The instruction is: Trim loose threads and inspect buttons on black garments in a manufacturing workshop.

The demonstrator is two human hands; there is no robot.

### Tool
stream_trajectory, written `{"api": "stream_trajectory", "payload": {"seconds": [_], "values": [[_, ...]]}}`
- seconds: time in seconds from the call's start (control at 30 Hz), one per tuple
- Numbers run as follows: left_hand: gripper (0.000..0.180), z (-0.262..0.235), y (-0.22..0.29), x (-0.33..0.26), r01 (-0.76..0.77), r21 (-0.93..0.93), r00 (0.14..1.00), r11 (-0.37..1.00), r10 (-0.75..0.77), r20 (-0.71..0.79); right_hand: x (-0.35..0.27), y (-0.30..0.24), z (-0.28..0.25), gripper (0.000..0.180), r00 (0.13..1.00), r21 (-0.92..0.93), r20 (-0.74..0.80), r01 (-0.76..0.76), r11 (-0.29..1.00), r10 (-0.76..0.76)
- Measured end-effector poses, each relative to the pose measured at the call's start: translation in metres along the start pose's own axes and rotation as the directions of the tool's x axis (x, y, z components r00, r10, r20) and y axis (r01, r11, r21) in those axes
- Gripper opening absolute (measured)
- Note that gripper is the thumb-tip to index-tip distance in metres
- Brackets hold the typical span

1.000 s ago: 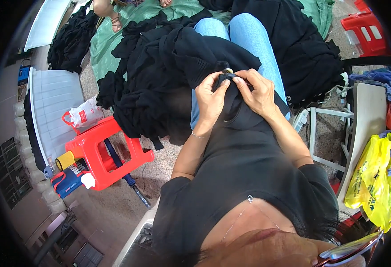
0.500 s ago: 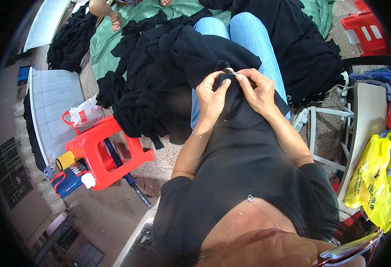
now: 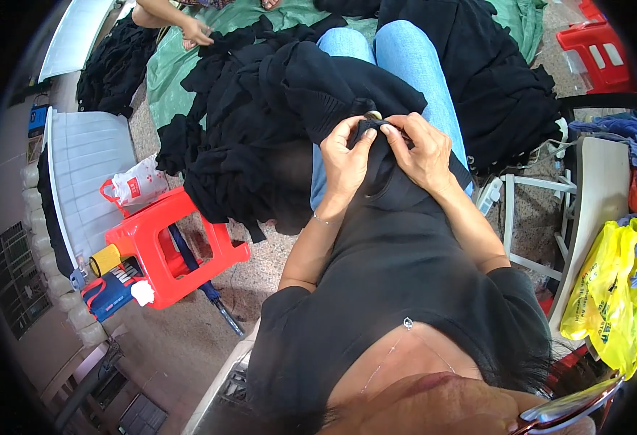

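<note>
A black knit garment (image 3: pixel 260 138) with ribbed edges lies across my lap, over light blue jeans. My left hand (image 3: pixel 344 161) pinches a fold of it between thumb and forefinger. Close beside it, my right hand (image 3: pixel 423 154) is closed on the same fold, thumb against bent fingers. A round, pale gold button (image 3: pixel 373 114) shows at the far side of the fold, between the two hands. Whether the right fingers also hold something thin, such as a needle, is hidden.
At left stand a red plastic stool (image 3: pixel 181 250), a blue box (image 3: pixel 114 291) and a white bag (image 3: pixel 138 183). Black garments (image 3: pixel 471 80) pile on a green sheet (image 3: pixel 170 87). Another person's hand (image 3: pixel 196 32) is at far left. A yellow bag (image 3: pixel 605 297) hangs at right.
My right fingers have curled over the fold and now cover part of the button area; the left hand stays put. The other person's hand has come into view over the far garments.
</note>
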State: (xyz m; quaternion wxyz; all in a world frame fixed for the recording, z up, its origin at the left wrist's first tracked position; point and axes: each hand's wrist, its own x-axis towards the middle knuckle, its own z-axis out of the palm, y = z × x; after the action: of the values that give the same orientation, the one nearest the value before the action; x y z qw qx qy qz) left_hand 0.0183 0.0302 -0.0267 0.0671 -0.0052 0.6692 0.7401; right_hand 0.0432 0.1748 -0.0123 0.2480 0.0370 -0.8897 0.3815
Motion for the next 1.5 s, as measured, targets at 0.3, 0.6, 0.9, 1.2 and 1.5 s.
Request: {"api": "stream_trajectory", "payload": {"seconds": [0.3, 0.6, 0.9, 1.2, 1.5], "values": [[0.018, 0.0, 0.001, 0.0, -0.005, 0.03, 1.0, 1.0, 0.005, 0.006, -0.001, 0.0, -0.002, 0.012, 1.0, 0.005, 0.008, -0.011, 1.0, 0.011], [0.019, -0.002, -0.002, 0.0, -0.032, 0.103, 0.999, 0.994, 0.03, 0.025, -0.002, 0.0, 0.001, 0.011, 0.996, 0.095, 0.024, -0.093, 0.991, 0.091], [0.042, -0.005, 0.018, -0.001, 0.052, -0.027, 0.977, 0.998, -0.045, 0.21, 0.016, 0.017, 0.002, 0.013, 0.893, 0.58, 0.277, -0.45, 0.679, 0.355], [0.022, -0.024, 0.078, -0.024, 0.317, -0.311, 0.873, 0.896, -0.147, 0.465, 0.064, 0.016, -0.031, 0.009, 0.939, 0.428, -0.249, -0.115, 0.897, 0.239], [0.022, -0.026, 0.037, 0.004, 0.173, -0.297, 0.975, 0.939, -0.121, 0.187, 0.033, 0.005, -0.02, 0.022, 0.989, 0.36, 0.007, -0.143, 0.922, 0.15]]}}
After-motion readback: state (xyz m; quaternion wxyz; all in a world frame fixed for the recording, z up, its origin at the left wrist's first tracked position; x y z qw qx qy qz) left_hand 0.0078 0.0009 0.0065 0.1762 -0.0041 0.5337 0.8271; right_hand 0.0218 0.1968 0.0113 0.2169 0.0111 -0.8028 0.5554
